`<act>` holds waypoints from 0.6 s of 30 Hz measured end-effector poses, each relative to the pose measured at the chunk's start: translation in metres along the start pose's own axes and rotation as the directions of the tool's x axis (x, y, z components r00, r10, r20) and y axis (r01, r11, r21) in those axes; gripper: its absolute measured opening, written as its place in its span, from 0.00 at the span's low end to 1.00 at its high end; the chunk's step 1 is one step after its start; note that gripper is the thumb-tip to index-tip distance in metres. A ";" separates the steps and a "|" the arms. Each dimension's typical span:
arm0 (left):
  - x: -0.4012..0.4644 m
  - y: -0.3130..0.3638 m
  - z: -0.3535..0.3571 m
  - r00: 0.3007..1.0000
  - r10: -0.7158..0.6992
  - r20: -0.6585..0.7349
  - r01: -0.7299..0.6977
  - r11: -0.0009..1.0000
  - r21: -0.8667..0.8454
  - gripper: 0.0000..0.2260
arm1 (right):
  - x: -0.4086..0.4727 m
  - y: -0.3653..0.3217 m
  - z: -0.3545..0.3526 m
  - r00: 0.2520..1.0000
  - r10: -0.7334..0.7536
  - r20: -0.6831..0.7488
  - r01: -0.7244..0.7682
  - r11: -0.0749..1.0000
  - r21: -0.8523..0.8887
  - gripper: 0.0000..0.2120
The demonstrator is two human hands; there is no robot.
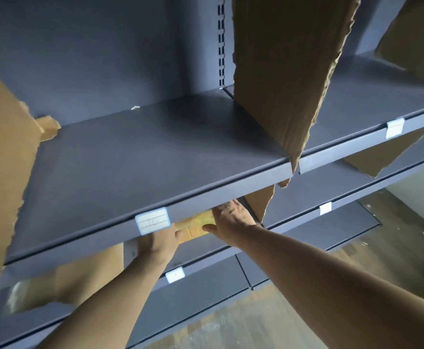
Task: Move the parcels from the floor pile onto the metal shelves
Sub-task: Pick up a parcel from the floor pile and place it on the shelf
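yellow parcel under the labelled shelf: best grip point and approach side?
Probably its two short ends, coming in level from the open front. The yellow parcel lies flat under the shelf lip, blocking any top approach. The left hand and right hand already flank it.

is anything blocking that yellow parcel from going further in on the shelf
Nothing visible does. Both the left hand and right hand already touch the yellow parcel; the upper shelf hides the space behind it.

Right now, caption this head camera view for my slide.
Both hands, left hand and right hand, push a yellow parcel onto the grey metal shelf beneath a labelled one.
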State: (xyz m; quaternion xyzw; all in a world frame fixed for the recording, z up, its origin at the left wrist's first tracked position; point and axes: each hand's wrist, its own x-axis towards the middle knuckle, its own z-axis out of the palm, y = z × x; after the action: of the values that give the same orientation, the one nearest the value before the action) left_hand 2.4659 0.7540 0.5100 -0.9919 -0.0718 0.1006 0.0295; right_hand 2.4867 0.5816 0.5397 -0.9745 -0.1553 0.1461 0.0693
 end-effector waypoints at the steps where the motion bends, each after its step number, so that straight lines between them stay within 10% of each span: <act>1: -0.010 0.008 -0.008 1.000 0.027 -0.001 -0.027 1.000 -0.011 0.17 | -0.008 0.009 0.006 0.998 0.000 -0.059 0.001 1.000 0.024 0.32; 6: -0.047 0.055 -0.021 0.891 0.388 -0.235 -0.407 0.912 -0.040 0.34 | -0.062 0.040 0.016 0.992 0.115 -0.056 -0.106 0.984 0.140 0.38; 18: -0.197 0.246 -0.086 0.711 0.703 -0.018 -0.702 0.708 -0.081 0.30 | -0.309 0.161 -0.010 0.775 0.620 -0.123 -0.551 0.757 0.350 0.34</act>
State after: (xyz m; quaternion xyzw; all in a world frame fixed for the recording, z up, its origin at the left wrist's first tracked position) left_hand 2.3263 0.4782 0.6146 -0.9444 0.3062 0.1081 -0.0521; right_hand 2.2538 0.3295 0.6014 -0.9620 0.1922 0.0675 0.1817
